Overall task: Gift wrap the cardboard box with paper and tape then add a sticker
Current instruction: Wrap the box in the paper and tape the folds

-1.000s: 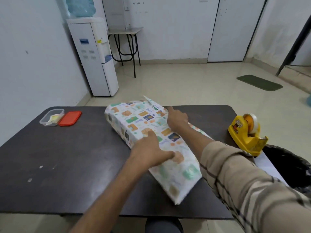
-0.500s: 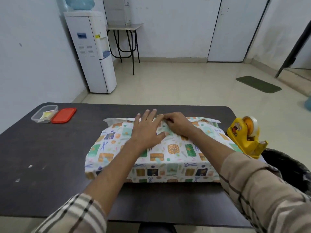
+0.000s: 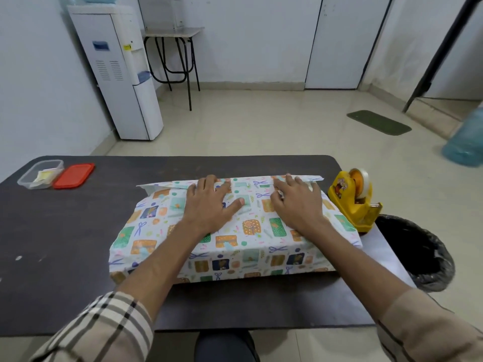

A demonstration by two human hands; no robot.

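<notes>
Both hands are lying flat, palms down, on top of the wrapped box; I am seeing the left hand spread with fingers splayed toward 12 o'clock, and the right hand resting just beside it at its 3 o'clock, neither one gripping anything, just pressing on the paper. Fingertips of both are reaching the far top edge of the box, where a loose flap of wrapping paper is sticking out along that edge toward 9 o'clock. Patterned paper is covering the whole box as far as I can see, and the box is sitting near the middle of the dark bench, slightly toward 3 o'clock.

Moving outward, a yellow tape dispenser is standing at the box's 2 o'clock, just beside its corner. Beyond it, at 4 o'clock off the bench edge, a black-lined bin is showing. Well apart, at 10 o'clock on the bench, a clear container is sitting with a red lid touching its side. Whether stickers are inside, I cannot tell.
</notes>
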